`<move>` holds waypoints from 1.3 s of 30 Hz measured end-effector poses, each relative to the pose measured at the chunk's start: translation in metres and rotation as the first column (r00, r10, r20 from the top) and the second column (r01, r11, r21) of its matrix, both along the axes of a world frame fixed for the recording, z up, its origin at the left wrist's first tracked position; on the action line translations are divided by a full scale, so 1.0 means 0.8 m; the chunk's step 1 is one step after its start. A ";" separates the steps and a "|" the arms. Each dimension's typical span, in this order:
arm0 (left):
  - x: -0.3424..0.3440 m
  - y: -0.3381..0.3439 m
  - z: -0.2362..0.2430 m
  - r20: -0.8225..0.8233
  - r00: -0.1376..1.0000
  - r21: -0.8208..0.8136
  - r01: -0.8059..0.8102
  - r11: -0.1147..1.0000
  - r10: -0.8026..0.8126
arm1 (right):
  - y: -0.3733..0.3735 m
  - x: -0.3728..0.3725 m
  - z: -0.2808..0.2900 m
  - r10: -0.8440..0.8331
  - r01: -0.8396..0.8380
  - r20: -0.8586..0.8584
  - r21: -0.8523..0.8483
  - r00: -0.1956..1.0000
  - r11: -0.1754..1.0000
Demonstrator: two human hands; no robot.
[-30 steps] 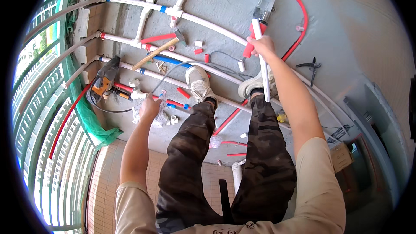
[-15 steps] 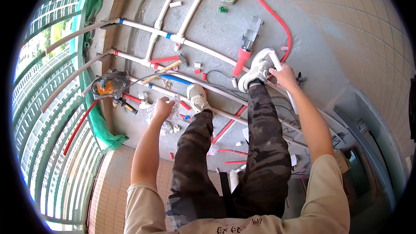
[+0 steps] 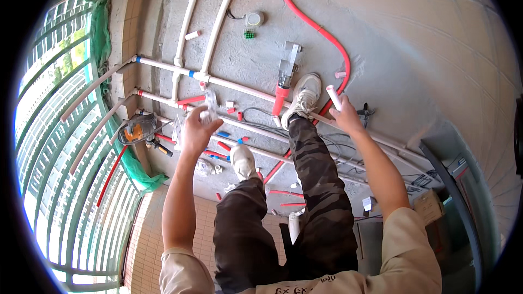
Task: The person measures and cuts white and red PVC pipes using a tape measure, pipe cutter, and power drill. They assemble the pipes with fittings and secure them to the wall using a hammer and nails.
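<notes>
My left hand (image 3: pixel 196 133) is raised over the floor pipes, its fingers closed on a crumpled clear plastic bag (image 3: pixel 211 99). Part of the bag hangs beside the fingers; whatever may be inside cannot be made out. In my right hand (image 3: pixel 347 116) is a short white plastic pipe piece (image 3: pixel 333 97), one end pointing up and away from the fingers. Close to that hand is my right shoe (image 3: pixel 306 91). A tool with a red handle (image 3: pixel 280 98) and a grey metal head lies left of the shoe.
White pipes (image 3: pixel 248 92) with blue and red bands run across the concrete floor. A red hose (image 3: pixel 344 54) curves at the upper right. An orange and grey power tool (image 3: pixel 137 128) rests near the green netting (image 3: pixel 131 169). A cardboard box (image 3: pixel 429 207) stands at the lower right.
My left hand has lifted and moved slightly left with the plastic bag. My right hand has come lower, away from my shoe, still holding the pipe piece. The view has shifted.
</notes>
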State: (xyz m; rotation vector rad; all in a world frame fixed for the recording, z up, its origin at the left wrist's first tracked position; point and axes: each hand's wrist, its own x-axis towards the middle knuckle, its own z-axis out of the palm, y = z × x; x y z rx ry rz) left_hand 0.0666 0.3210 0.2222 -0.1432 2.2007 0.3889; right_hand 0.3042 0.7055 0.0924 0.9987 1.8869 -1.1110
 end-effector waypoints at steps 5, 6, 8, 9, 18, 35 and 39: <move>-0.046 0.066 -0.065 -0.172 0.966 0.238 -0.150 0.960 0.194 | 0.038 -0.044 -0.016 0.087 -0.085 -0.023 0.053 0.996 0.995; -0.052 0.080 -0.077 -0.258 0.932 0.309 -0.171 0.936 0.256 | 0.041 -0.048 -0.020 0.065 -0.065 -0.006 0.042 0.998 0.997; -0.067 0.101 -0.101 -0.207 0.890 0.450 -0.283 0.847 0.407 | 0.046 -0.056 -0.021 0.022 -0.022 0.021 0.027 1.000 0.999; -0.072 0.112 -0.115 -0.200 0.872 0.454 -0.322 0.831 0.447 | 0.046 -0.053 -0.029 -0.043 0.042 0.028 0.011 0.999 0.999; -0.150 0.174 -0.168 -0.106 0.991 0.358 -0.040 0.933 0.083 | 0.034 -0.141 -0.081 0.165 -0.104 -0.158 0.338 0.974 0.936; -0.195 0.235 -0.171 -0.690 0.691 0.524 0.683 0.509 -0.217 | 0.098 -0.271 -0.162 0.559 -0.220 -0.356 0.662 0.748 0.716; -0.184 0.241 -0.166 -0.848 0.520 0.429 0.788 0.442 -0.103 | 0.079 -0.308 -0.098 0.049 -0.039 -0.737 0.031 0.674 0.999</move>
